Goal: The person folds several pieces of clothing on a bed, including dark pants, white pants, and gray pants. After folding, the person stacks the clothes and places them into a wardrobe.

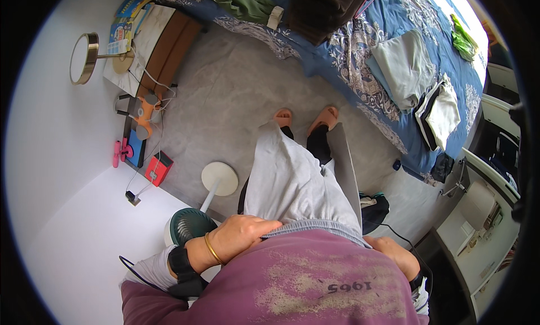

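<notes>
Light grey trousers (291,177) with a ribbed elastic waistband hang in front of my body, against the purple top (329,278). My left hand (242,234), with a gold bangle at its wrist, grips the waistband at the picture's left side. On the other side my right hand (390,253) is at the waistband's end; its fingers are mostly hidden. Below the trousers show black leg coverings and pink slippers (329,114) on the grey floor. Folded grey clothing (405,67) and a folded white garment (443,114) lie on the blue patterned bed.
A fan (190,226) and a round white base (219,178) stand close to my left arm. Along the wall are a red box (159,169), cables and a bedside table (156,21) with a round lamp (84,58). A dark bag (373,213) lies on the floor at right.
</notes>
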Demonstrator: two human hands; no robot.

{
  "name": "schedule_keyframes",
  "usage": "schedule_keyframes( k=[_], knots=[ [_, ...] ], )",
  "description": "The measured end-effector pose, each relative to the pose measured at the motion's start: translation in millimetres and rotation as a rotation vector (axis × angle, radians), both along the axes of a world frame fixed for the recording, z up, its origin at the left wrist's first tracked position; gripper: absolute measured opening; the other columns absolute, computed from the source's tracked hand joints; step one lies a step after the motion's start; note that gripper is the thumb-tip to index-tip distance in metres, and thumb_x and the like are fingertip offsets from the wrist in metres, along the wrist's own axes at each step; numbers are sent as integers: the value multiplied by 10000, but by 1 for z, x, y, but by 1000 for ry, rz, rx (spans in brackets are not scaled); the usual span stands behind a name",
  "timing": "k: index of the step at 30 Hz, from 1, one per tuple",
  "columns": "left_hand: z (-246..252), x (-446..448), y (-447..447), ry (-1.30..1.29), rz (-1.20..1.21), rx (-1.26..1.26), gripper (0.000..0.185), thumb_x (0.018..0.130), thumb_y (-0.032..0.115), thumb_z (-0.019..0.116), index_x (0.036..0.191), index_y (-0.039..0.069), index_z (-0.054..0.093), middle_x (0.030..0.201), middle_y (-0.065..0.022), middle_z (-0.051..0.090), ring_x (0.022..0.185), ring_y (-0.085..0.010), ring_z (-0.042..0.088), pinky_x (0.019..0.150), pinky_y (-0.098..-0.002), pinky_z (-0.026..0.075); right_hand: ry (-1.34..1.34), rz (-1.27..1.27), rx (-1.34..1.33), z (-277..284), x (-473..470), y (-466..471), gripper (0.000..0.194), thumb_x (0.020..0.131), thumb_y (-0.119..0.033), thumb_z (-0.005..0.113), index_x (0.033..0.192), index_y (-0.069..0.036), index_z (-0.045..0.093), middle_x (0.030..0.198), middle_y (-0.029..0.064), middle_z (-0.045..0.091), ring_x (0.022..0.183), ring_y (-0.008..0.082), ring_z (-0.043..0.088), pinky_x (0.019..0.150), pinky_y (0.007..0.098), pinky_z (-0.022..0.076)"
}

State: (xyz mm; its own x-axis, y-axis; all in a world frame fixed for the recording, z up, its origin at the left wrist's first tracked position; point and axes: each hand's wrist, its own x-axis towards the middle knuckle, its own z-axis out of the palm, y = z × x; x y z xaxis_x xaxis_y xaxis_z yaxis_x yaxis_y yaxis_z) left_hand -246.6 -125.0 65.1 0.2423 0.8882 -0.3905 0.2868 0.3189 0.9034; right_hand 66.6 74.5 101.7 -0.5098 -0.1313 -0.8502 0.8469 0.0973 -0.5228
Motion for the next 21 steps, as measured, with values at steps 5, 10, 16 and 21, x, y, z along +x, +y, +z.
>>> schedule_keyframes(
  k=[5,10,16,21],
  knots=[
    [-2,3,1,2,-43,2,402,709,13,538,1110,13,561,836,-165,626,773,-342,607,672,-384,503,-7,-94,25,2,11,-15,334,840,-264,432,944,39,526,787,281,550,792,474,512,677,492,410],
    [3,0,5,34,-104,2,408,713,23,548,1120,9,562,859,-173,628,790,-344,608,690,-382,504,53,-229,48,4,18,-30,312,847,-247,424,949,30,524,786,274,553,773,464,521,653,492,410],
    [12,-5,14,51,-160,2,422,703,16,546,1125,20,565,885,-183,636,819,-344,616,706,-372,507,24,-271,71,10,19,-39,278,831,-215,436,955,12,540,773,260,557,755,449,528,645,480,419],
    [20,-16,36,120,-203,28,393,692,4,543,1079,40,595,870,-170,639,789,-342,616,692,-378,505,175,-391,373,8,10,-45,226,731,-94,499,907,13,592,779,208,594,724,395,558,648,445,452]
  ],
)
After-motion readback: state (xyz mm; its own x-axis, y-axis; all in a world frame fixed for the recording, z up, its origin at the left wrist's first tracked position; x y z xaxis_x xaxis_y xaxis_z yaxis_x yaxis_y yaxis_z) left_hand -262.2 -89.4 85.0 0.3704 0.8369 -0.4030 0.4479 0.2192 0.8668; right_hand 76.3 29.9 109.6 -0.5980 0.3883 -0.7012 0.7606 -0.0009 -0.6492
